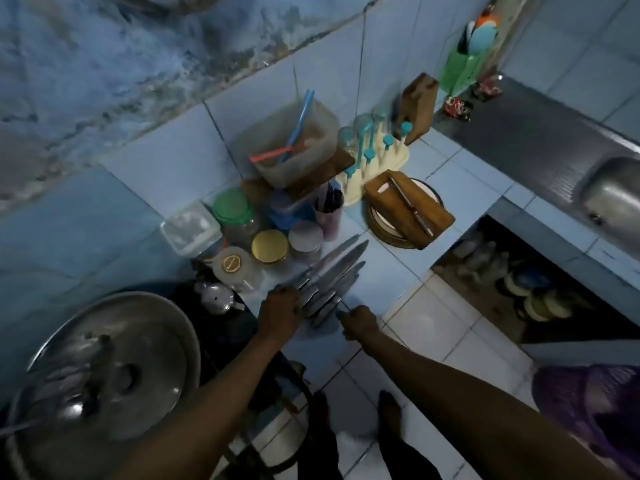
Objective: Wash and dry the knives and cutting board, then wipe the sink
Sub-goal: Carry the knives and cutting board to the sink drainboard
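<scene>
In the head view, a row of steel knives (329,278) is laid side by side on the blue tiled counter (388,271), blades pointing far and right, just beside a cluster of jars (270,245). A wooden cutting board (408,207) with one knife on it is seen farther right, resting on a round plate; the steel sink (613,199) lies at the far right. The left hand (280,311) is placed on the handles, fingers curled over them. The right hand (358,322) is curled beside the nearest handle; its hold cannot be told.
</scene>
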